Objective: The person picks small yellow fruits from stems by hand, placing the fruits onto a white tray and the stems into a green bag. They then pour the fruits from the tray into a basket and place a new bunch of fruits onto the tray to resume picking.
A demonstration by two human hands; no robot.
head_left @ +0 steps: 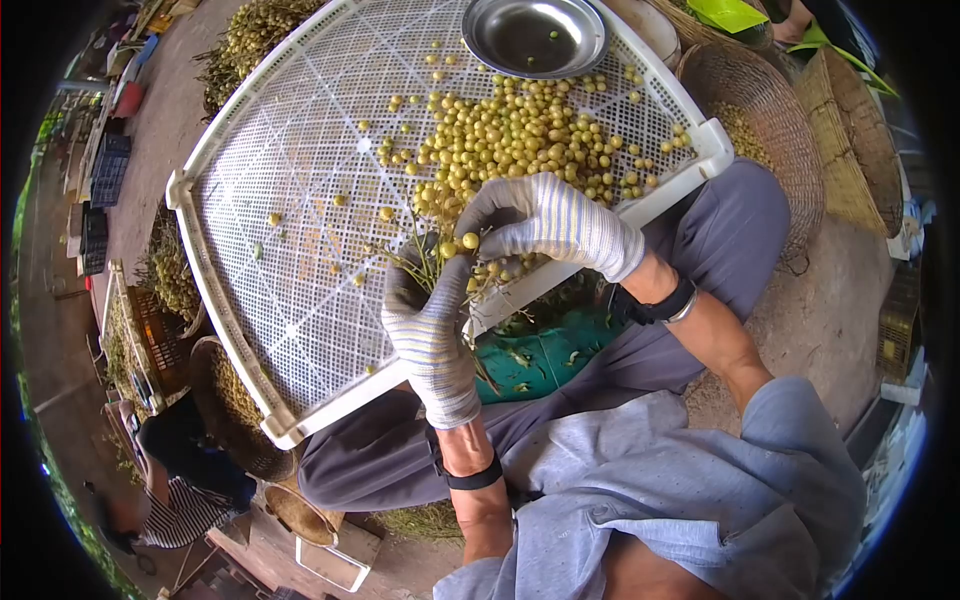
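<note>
My left hand (432, 335), in a striped knit glove with dark fingers, is closed around a thin stemmed sprig (425, 262) bearing a few round yellow fruits. My right hand (560, 228), gloved alike, has its thumb and forefinger curled together at a yellow fruit (470, 241) beside the left fingertips. Both hands are over the near edge of a white mesh tray (290, 215). Just beyond them lies a heap of loose yellow fruits (520, 130), with single ones scattered around it. A shiny metal bowl (535, 35) sits at the tray's far side, a few green fruits in it.
The tray rests over my crossed legs, above a green sheet (545, 358) with plant scraps. Woven baskets (775, 140) stand right, another fruit-filled basket (235, 405) left. Fruiting branches (255, 45) lie beyond the tray. Another person in a striped top (185, 512) is at lower left.
</note>
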